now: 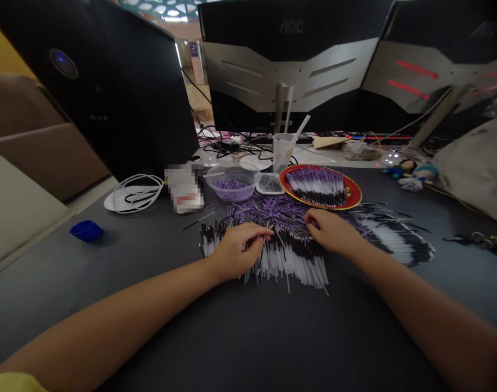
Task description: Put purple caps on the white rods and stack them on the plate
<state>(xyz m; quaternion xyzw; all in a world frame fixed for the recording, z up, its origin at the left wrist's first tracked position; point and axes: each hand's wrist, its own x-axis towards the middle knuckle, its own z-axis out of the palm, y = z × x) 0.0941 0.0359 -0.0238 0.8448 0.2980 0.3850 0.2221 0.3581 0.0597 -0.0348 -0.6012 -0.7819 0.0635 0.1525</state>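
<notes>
A heap of thin sticks with black and white parts [289, 261] lies on the dark table in front of me. My left hand [238, 251] rests on the left side of the heap, fingers curled and pinched on one or two sticks. My right hand [330, 230] sits on the heap's far right, fingers bent down among the sticks; what they hold is hidden. Loose purple pieces [272, 209] are scattered just behind the heap. A red plate with a gold rim [352, 191] behind my right hand carries a neat row of purple-tipped sticks.
A clear bowl of purple bits [233, 183], a small clear tray [270, 184] and a plastic cup with a stick [283, 151] stand behind the heap. More sticks [395, 239] lie right. A blue cap [86, 231] and white mask [134, 195] lie left. Monitors stand at the back.
</notes>
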